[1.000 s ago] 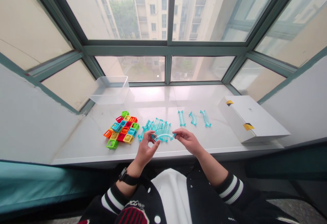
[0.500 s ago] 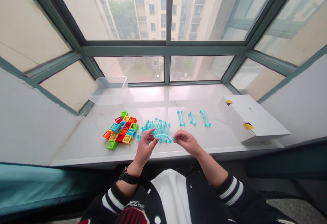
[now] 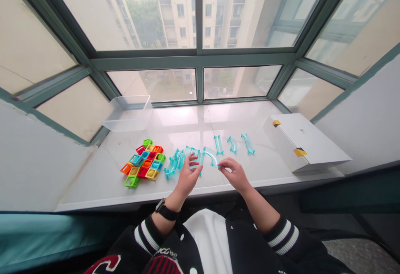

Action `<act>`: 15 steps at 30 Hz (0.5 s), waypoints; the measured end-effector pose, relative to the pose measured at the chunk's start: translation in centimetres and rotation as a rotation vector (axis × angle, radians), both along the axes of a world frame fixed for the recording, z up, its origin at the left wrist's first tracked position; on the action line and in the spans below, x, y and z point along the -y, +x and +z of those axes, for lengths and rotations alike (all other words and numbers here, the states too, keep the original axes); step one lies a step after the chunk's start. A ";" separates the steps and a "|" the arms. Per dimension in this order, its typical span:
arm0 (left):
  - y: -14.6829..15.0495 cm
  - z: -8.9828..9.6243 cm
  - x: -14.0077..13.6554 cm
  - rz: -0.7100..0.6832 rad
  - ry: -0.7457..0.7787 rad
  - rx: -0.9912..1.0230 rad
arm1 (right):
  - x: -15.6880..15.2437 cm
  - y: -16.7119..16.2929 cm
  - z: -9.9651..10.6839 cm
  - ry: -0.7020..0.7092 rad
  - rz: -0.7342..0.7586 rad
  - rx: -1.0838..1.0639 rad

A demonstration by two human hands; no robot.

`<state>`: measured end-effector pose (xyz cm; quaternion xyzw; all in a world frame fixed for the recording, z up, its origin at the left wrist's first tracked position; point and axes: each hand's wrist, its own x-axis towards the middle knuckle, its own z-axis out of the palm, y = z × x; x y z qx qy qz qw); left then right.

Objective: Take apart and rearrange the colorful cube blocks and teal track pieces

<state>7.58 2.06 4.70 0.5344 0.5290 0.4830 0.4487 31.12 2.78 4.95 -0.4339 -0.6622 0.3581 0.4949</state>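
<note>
Between thumb and fingers, my right hand (image 3: 231, 173) pinches one end of a curved clear-blue track piece (image 3: 211, 154). My left hand (image 3: 188, 174) is open, its fingers spread, just left of that piece and over a pile of similar track pieces (image 3: 173, 164), part of which it hides. Behind my right hand lie three separate pieces in a row: a straight track piece (image 3: 218, 144), a small curved one (image 3: 232, 144) and a wavy one (image 3: 248, 144).
Colourful square blocks (image 3: 144, 163) lie grouped at the left. A clear plastic bin (image 3: 126, 119) stands behind them by the window. On the right sits a white box (image 3: 308, 140) with yellow-black tape. The white sill (image 3: 103, 190) ends at a front edge near my wrists.
My left hand has let go of the curved track piece and opened. My right hand still holds its end, and the piece has turned and shifted right, away from the pile.
</note>
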 end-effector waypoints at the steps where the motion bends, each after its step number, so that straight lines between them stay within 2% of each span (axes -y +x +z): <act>1: 0.8 0.1 -0.2 -0.035 -0.001 -0.018 | -0.1 0.4 -0.2 0.003 -0.042 0.007; 8: 7.2 -0.2 -1.7 -0.361 0.032 -0.089 | -0.7 4.0 -1.6 0.026 -0.286 0.069; 11: 9.3 -1.0 -2.8 -0.431 -0.024 -0.092 | -1.1 5.5 -2.6 0.022 -0.337 0.120; 15: 11.2 -2.2 -4.4 -0.450 -0.126 -0.068 | -2.1 7.3 -4.2 0.011 -0.379 0.193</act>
